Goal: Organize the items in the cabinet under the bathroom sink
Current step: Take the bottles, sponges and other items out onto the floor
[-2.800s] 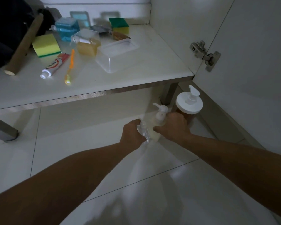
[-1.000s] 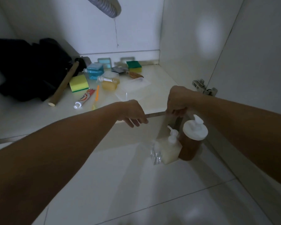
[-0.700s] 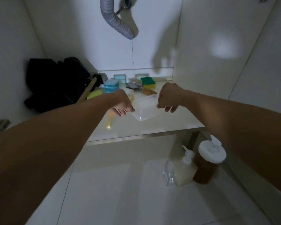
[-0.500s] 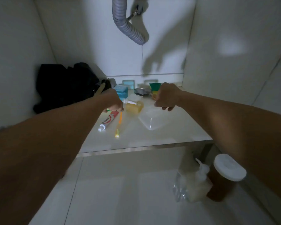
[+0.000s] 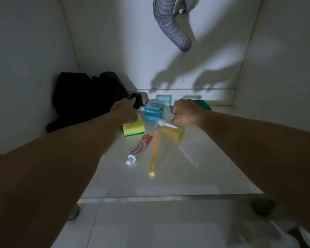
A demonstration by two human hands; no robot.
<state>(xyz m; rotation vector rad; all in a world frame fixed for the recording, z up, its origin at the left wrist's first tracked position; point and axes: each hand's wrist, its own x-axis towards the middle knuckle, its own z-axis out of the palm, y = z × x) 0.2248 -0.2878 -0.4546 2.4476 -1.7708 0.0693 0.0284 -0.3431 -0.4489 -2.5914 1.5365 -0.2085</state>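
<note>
Head view: you reach both arms into the cabinet (image 5: pixel 34 51), over its white shelf (image 5: pixel 177 179). Your left hand (image 5: pixel 126 113) is at the back left, just above the yellow sponge (image 5: pixel 135 128) and in front of a black bundle (image 5: pixel 82 99); its fingers are curled, but you cannot tell whether they grasp anything. Your right hand (image 5: pixel 185 113) is clenched in a loose fist just above the amber bottle (image 5: pixel 173 133), which lies tipped with its white pump to the left; whether the fingers grip the pump is hidden. A blue bottle (image 5: pixel 154 111) stands between your two hands. Nearer you, a toothpaste tube (image 5: pixel 139 150) lies with its cap toward you, and an orange toothbrush (image 5: pixel 154 154) lies just right of it, apart from the tube. A clear tray (image 5: pixel 195 153) sits right of the toothbrush, under your right forearm. A green sponge (image 5: pixel 203 104) shows behind your right hand. A grey ribbed hose (image 5: pixel 172 27) hangs from above.
</note>
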